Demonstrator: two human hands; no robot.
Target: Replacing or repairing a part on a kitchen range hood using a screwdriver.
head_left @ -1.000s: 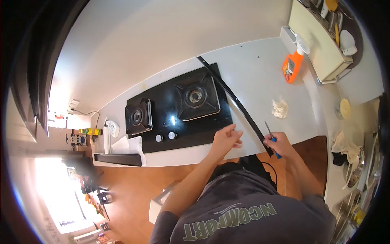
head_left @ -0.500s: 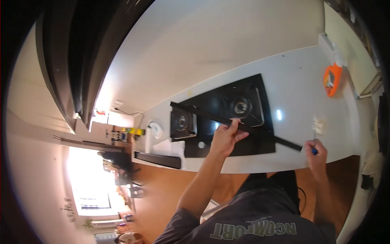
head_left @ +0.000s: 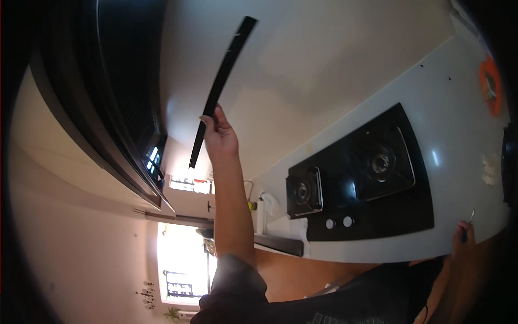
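My left hand (head_left: pixel 221 137) is raised near the wall, fingers wrapped round the middle of a long, narrow black strip (head_left: pixel 233 48) held steeply tilted beside the dark range hood (head_left: pixel 121 92). Down by the right edge of the counter, my right hand (head_left: pixel 463 236) grips a screwdriver (head_left: pixel 472 216), its thin shaft pointing up out of the fist. Between my hands lies a black two-burner gas cooktop (head_left: pixel 399 213) with two silver knobs on the pale counter (head_left: pixel 448 162).
An orange spray bottle (head_left: pixel 491 81) and a crumpled white tissue (head_left: pixel 489 170) are at the counter's right. A second dark strip (head_left: pixel 278 244) lies along the front left edge. A bright window (head_left: pixel 183 248) and a cream cabinet (head_left: pixel 65 124) are at the left.
My left hand has taken the black strip and lifted it off the counter and cooktop, up toward the hood. My right hand no longer touches it. The view has swung toward the hood.
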